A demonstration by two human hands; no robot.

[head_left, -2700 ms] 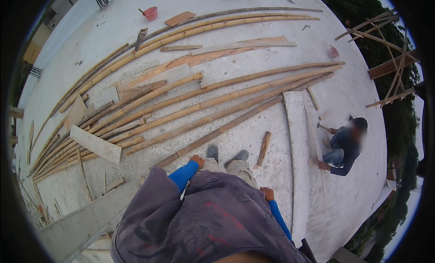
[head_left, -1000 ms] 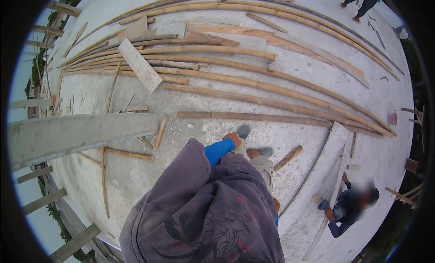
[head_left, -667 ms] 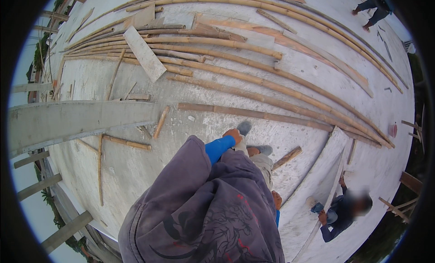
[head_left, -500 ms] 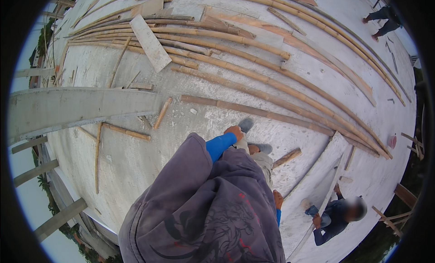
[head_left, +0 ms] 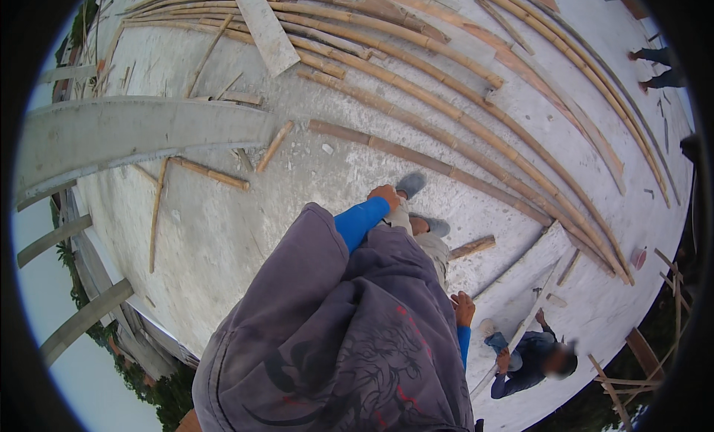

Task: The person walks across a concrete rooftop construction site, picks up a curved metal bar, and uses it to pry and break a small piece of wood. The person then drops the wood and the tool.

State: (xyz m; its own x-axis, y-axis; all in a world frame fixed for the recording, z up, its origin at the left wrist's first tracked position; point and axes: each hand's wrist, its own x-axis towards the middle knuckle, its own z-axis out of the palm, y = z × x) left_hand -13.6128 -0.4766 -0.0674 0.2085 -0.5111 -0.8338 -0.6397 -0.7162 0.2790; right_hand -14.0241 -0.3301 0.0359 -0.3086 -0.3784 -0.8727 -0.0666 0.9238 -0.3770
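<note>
My left hand (head_left: pixel 385 196), at the end of a blue sleeve, is against the front of my khaki trouser leg (head_left: pixel 398 218). Its back is toward me and its fingers are mostly hidden. Lower and to the right, my right hand (head_left: pixel 464 308) hangs beside my body, its fingers loosely bent and nothing visible in them. Both my feet, in grey shoes (head_left: pixel 411 183), are on the pale concrete floor (head_left: pixel 297 186). Just past them lies a long brown bamboo pole (head_left: pixel 416 158). A short piece of bamboo (head_left: pixel 472 247) is to the right of my legs.
Long bamboo poles (head_left: pixel 446 119) and planks (head_left: pixel 266 30) cover the far floor. A concrete beam (head_left: pixel 141 130) stands at left. On the right, a person (head_left: pixel 532 361) crouches by a long board (head_left: pixel 526 320); another person's legs (head_left: pixel 660 67) show far right. A pink bucket (head_left: pixel 639 258) stands near the edge.
The view has tilted downward, so the poles and beam appear higher. My right hand has come further into view. The crouching person's hand has moved slightly along the board.
</note>
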